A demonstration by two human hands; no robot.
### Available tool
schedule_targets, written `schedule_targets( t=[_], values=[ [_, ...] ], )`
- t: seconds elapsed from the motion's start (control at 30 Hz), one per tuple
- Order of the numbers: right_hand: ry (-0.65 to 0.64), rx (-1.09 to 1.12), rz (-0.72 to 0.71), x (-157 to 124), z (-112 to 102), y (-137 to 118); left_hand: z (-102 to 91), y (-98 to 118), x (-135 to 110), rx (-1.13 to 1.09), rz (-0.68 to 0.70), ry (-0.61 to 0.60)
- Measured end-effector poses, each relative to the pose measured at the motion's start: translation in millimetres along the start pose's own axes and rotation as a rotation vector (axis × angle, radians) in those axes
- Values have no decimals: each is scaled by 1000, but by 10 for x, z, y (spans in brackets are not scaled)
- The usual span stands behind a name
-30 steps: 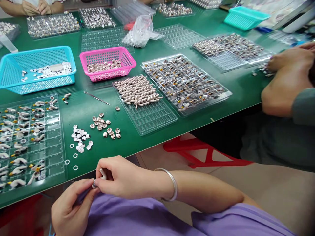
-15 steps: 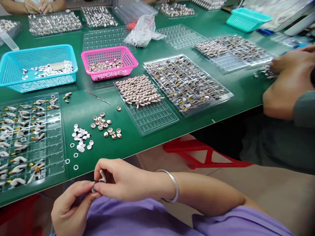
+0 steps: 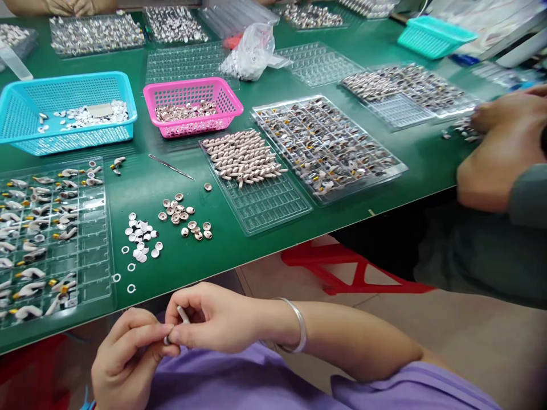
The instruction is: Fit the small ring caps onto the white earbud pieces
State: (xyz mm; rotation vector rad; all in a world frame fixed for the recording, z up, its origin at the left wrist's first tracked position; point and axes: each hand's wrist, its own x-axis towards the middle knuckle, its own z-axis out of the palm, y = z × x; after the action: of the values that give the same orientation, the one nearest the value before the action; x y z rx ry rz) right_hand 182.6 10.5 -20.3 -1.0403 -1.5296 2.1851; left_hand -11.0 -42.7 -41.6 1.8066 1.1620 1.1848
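Just off the table's front edge, above my lap, both hands meet at one small pale earbud (image 3: 183, 314). My right hand (image 3: 220, 316) is closed on it, and its stem pokes out between thumb and forefinger. At its round end, my left hand (image 3: 128, 350) pinches with thumb and fingertips; the fingers mostly hide that end. On the table nearby lie a pile of small white discs (image 3: 141, 234), several loose thin rings (image 3: 131, 267) and a scatter of beige round caps (image 3: 176, 210). To the left sits a clear tray (image 3: 92, 250) with wired earbud parts in its compartments.
Tweezers (image 3: 172, 167) lie behind the caps. A blue basket (image 3: 38, 142) and a pink basket (image 3: 192, 130) stand farther back. Trays of beige stems (image 3: 245, 156) and assembled parts (image 3: 329, 142) are right of centre. A co-worker's hands (image 3: 504, 136) work at the right.
Both hands have dropped slightly with the earbud, and its stem now leans differently. The left fingers have come closer around the round end. The view has shifted a little.
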Motion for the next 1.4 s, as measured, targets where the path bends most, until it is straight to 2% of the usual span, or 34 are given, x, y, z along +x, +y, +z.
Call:
schedule_targets(
  t=[0.2, 0.4, 0.6, 0.7, 0.97, 1.2, 1.3, 1.4],
  values=[
    [80, 372, 14, -7, 147, 184, 68, 6, 67, -70, -63, 23],
    [-5, 651, -100, 95, 148, 438, 74, 24, 121, 14, -78, 14],
    [-180, 834, -131, 205, 152, 679, 92, 180, 214, 164, 54, -44],
    [-212, 873, -113, 245, 176, 757, 113, 238, 228, 226, 113, -52],
    [-184, 905, -104, 291, 273, 833, 140, 250, 179, 284, 147, -40],
    [-99, 875, -153, 229, 224, 779, 107, 206, 156, 247, 76, -41],
    [25, 724, -152, 152, 168, 670, 60, 132, 118, 246, 50, -46],
    [119, 509, -64, 65, 135, 500, 17, 52, 68, 226, 26, -46]
  ],
)
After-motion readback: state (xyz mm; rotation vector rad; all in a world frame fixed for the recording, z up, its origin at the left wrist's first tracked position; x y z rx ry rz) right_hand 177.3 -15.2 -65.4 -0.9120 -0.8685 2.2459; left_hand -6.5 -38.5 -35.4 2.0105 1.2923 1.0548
